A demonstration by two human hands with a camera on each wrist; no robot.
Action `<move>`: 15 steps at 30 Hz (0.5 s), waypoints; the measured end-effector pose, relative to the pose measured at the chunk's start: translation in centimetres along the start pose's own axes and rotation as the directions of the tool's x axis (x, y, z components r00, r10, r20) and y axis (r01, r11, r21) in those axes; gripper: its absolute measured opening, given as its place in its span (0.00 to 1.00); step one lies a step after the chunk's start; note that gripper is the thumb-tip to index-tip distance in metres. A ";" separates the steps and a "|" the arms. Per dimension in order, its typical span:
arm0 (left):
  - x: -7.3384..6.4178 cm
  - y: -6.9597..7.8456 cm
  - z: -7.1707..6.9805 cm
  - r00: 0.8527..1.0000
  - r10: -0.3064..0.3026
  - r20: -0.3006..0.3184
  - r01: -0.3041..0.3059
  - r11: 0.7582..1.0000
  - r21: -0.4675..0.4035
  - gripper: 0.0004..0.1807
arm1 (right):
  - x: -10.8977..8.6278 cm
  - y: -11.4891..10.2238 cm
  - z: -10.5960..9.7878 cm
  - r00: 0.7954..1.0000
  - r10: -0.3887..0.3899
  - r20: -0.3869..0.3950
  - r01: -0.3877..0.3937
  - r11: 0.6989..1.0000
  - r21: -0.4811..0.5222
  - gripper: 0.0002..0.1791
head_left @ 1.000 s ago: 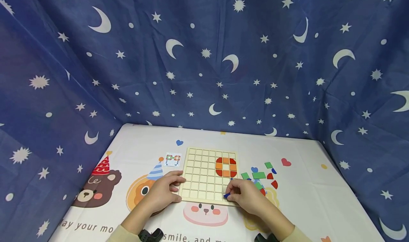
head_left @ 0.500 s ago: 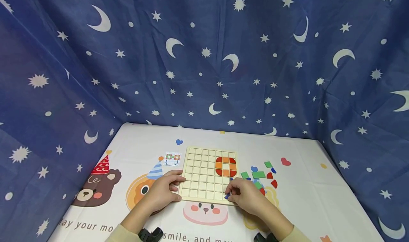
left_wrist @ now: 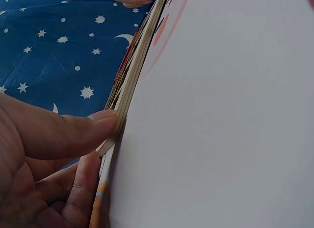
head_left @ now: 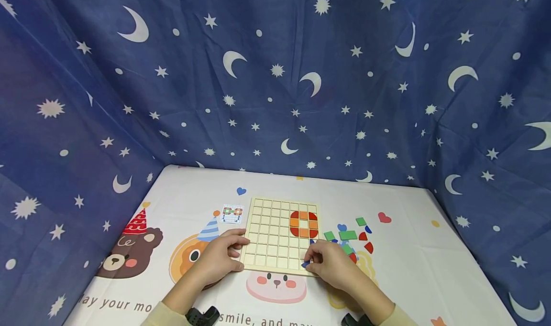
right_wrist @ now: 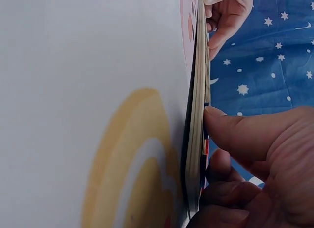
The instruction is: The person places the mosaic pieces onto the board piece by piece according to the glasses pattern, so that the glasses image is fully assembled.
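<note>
A pale wooden grid board (head_left: 271,240) lies on the printed tablecloth. Red and orange mosaic pieces (head_left: 304,216) form a ring toward its right side. My right hand (head_left: 331,264) pinches a small blue mosaic piece (head_left: 306,264) low over the board's near right cells; the fingers cover part of it. Just behind these fingers, another blue piece (head_left: 312,242) shows on the board. My left hand (head_left: 219,256) rests at the board's near left corner, thumb (left_wrist: 105,121) against the edge, fingers along the left side.
Right of the board lie loose green pieces (head_left: 348,235), red pieces (head_left: 369,247) and blue pieces (head_left: 368,229), some partly behind my right hand. A small pattern card (head_left: 232,213) lies left of the board. A blue star-and-moon curtain (head_left: 275,77) surrounds the table's back and sides.
My right fingers have shifted the blue piece only slightly over the same near right cells. The left hand and the board stay put.
</note>
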State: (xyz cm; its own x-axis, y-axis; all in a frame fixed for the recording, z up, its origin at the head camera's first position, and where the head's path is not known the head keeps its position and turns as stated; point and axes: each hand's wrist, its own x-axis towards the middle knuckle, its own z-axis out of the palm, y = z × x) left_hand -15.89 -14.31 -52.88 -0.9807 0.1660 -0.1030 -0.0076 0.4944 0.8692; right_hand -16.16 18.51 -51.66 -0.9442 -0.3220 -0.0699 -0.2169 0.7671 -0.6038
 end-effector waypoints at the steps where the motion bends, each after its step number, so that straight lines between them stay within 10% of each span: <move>1: 0.0 0.0 0.0 1.000 0.000 0.001 0.000 1.000 0.000 0.32 | 0.0 0.0 0.0 1.000 -0.002 -0.002 0.002 1.000 0.000 0.14; 15: 0.0 -0.1 0.0 1.000 0.005 -0.003 -0.005 1.000 0.013 0.32 | -0.1 -0.2 0.0 1.000 -0.015 0.008 0.015 1.000 0.015 0.14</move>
State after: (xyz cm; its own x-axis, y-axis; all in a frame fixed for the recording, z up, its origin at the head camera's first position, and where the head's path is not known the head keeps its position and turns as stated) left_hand -15.93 -14.41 -52.97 -0.9814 0.1657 -0.0970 -0.0001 0.5049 0.8632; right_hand -16.02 18.38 -51.50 -0.9387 -0.3380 -0.0672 -0.2273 0.7538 -0.6165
